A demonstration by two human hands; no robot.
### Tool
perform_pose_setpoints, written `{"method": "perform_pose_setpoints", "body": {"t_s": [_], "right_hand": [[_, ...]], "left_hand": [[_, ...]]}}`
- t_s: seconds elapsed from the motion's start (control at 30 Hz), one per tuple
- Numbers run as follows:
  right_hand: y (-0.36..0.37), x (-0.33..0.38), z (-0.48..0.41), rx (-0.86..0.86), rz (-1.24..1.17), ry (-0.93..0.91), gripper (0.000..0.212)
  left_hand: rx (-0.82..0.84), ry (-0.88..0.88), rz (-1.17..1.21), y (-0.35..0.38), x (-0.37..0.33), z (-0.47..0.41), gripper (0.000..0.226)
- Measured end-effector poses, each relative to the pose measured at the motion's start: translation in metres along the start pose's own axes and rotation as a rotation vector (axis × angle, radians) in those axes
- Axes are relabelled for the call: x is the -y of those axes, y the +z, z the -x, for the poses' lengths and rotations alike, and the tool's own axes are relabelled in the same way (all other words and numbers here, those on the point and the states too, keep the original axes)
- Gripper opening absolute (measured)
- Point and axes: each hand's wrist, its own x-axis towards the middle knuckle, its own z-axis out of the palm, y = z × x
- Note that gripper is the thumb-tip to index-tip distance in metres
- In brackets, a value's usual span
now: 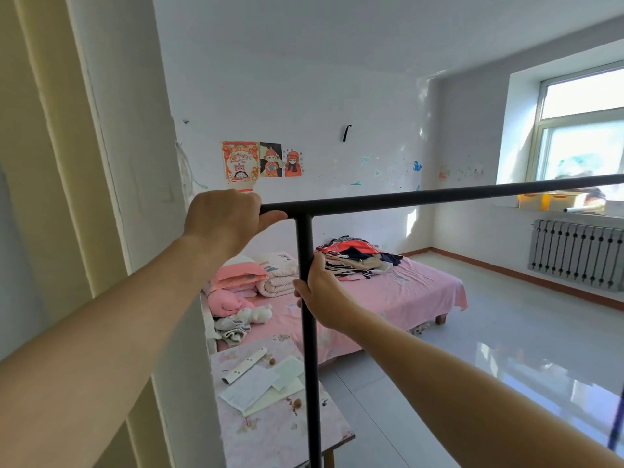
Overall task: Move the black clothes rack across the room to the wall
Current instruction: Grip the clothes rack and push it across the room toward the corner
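The black clothes rack (439, 196) fills the middle of the head view: a bare top bar runs from the centre out to the right edge, and one upright post drops from its left end to the bottom edge. My left hand (226, 219) is closed around the left end of the top bar. My right hand (320, 292) grips the upright post a little below the joint. The rack's feet are out of view. A white wall (337, 96) with posters lies beyond the bed.
A door frame (60, 163) stands close on the left. A small table (280, 427) with papers is just below the rack post. A pink bed (405, 292) with piled clothes lies beyond. Tiled floor (506, 349) stretches right toward a radiator (577, 255) and window (580, 130).
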Motion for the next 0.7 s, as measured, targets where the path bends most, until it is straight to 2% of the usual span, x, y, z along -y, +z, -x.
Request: {"method": "perform_pose_setpoints", "body": {"t_s": [0.5, 0.6, 0.7], "right_hand": [[-0.027, -0.041, -0.030, -0.028, 0.057, 0.131, 0.033], [-0.032, -0.055, -0.039, 0.009, 0.174, 0.161, 0.041], [-0.037, -0.069, -0.049, -0.030, 0.119, 0.160, 0.034]], "left_hand": [[-0.003, -0.045, 0.046, 0.035, -0.050, -0.047, 0.073], [-0.002, -0.038, 0.055, 0.043, -0.062, -0.058, 0.069], [-0.023, -0.031, 0.087, 0.053, -0.073, -0.070, 0.067]]}}
